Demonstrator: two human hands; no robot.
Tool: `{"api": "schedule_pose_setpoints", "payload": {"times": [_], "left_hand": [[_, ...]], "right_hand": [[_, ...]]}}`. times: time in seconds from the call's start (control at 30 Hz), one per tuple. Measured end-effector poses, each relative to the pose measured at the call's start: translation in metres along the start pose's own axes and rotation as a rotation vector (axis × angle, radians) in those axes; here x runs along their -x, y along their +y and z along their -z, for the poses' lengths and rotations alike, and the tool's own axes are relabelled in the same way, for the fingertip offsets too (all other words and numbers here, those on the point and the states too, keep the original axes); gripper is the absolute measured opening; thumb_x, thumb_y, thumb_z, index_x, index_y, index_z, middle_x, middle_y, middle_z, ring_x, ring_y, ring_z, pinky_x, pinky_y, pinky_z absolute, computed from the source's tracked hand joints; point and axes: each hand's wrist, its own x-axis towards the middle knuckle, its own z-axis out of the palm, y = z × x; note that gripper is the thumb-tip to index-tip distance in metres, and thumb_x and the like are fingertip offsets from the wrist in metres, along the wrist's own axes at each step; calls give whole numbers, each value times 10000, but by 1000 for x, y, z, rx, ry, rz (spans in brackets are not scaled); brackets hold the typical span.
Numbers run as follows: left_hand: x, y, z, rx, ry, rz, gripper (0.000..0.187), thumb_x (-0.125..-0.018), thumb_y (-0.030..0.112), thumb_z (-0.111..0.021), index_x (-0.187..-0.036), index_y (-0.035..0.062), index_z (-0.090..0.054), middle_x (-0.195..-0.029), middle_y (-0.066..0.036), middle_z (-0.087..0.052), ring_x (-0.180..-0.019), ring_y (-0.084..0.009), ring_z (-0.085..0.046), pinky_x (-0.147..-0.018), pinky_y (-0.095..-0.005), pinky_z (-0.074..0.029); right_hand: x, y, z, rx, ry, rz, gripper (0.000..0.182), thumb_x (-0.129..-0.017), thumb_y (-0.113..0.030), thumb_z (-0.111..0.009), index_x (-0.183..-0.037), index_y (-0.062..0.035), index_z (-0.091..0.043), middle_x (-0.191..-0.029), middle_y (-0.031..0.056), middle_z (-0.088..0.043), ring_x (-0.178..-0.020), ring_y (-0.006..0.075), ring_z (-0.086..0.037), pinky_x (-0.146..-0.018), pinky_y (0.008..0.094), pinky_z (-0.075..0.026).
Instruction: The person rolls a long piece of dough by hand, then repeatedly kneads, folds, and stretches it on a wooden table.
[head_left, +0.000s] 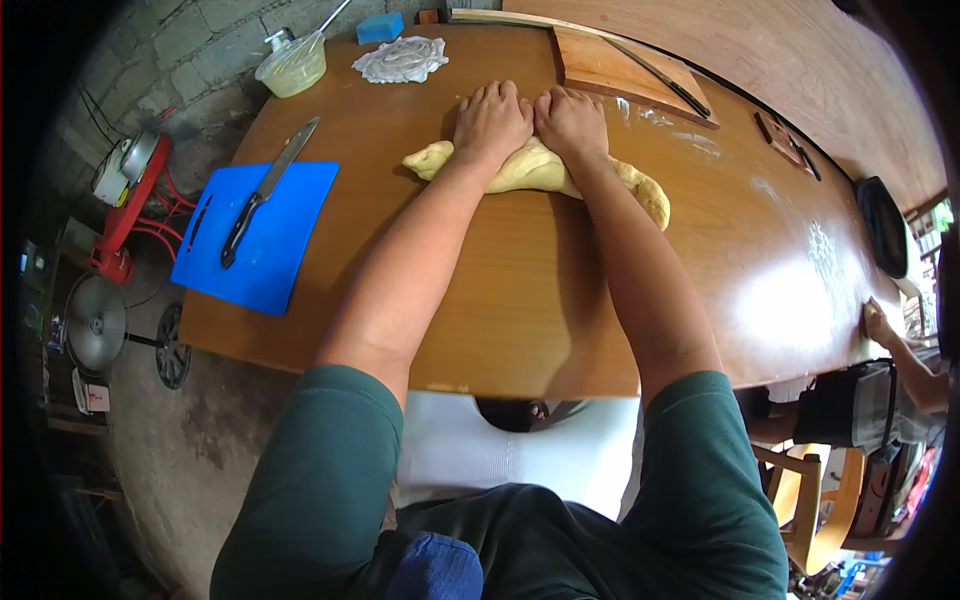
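A long, thick roll of pale yellow dough (pixel 533 170) lies crosswise on the brown wooden table (pixel 480 290). My left hand (pixel 493 122) presses on its far side, left of the middle, with the fingers curled over. Close beside it, my right hand (pixel 571 125) bears on the dough in the same way, its fingers bent and together. The dough's ends stick out past both wrists, the right one bending toward me. My palms and the dough under them are hidden.
On the left, a knife (pixel 270 190) lies on a blue cutting board (pixel 290 235). Farther back are a plastic-covered bowl (pixel 292 68), a crumpled white cloth (pixel 401 60) and a blue sponge (pixel 380 28). A wooden board (pixel 625 80) holds another knife. A person (pixel 915 375) is at the right.
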Motion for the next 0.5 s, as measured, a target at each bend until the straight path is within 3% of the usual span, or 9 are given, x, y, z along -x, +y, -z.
{"api": "schedule_pose_setpoints", "payload": {"times": [0.07,0.13,0.23,0.37,0.43,0.47,0.5], "left_hand": [[21,0,4,-21,-42,-2,372,-1028,373,-530,-1240,84,-632,-1363,-151,-646,-1289,-360,-606,-1130,-561,-427],[47,1,10,-131,17,-46,512,-1054,459,-466,-1377,81,-587,-1508,-175,-569,-1394,-380,-542,-1182,-603,-363],[92,11,29,-166,-31,7,633,-1072,532,-404,-1477,60,-521,-1594,-218,-481,-1466,-408,-472,-1215,-632,-307],[139,32,74,-256,-142,115,682,-1082,585,-350,-1449,44,-545,-1535,-239,-535,-1427,-430,-500,-1187,-611,-351],[162,33,107,-248,-370,-1,624,-1061,560,-466,-1367,33,-599,-1450,-232,-604,-1382,-395,-540,-1158,-582,-388],[180,31,125,-246,-362,-6,624,-1061,560,-466,-1367,33,-599,-1450,-232,-604,-1382,-395,-540,-1158,-582,-388],[198,25,145,-218,-381,-143,563,-1033,544,-547,-1298,57,-644,-1365,-205,-650,-1331,-375,-574,-1153,-576,-392]], "right_hand": [[22,-9,20,18,-113,-55,498,-1039,-418,-393,-1134,-73,-738,-1262,138,-739,-1248,335,-648,-1099,495,-424],[45,-17,38,70,-270,-93,571,-1049,-455,-341,-1255,-73,-712,-1382,166,-684,-1347,334,-595,-1171,496,-378],[86,-19,44,28,-177,-52,641,-1059,-495,-293,-1371,-71,-660,-1490,188,-608,-1427,354,-534,-1229,501,-330],[136,-35,76,94,-252,-85,672,-1063,-554,-336,-1391,-46,-628,-1514,221,-576,-1444,388,-510,-1244,498,-323],[171,-42,112,151,-299,-1,649,-1059,-548,-380,-1402,-50,-614,-1511,225,-575,-1437,388,-515,-1242,497,-326],[187,-44,132,199,-355,75,630,-1054,-541,-424,-1413,-53,-600,-1508,230,-575,-1430,387,-520,-1241,496,-329],[196,-46,160,205,-341,76,630,-1054,-541,-424,-1413,-53,-600,-1508,230,-575,-1430,387,-520,-1241,496,-329]]}}
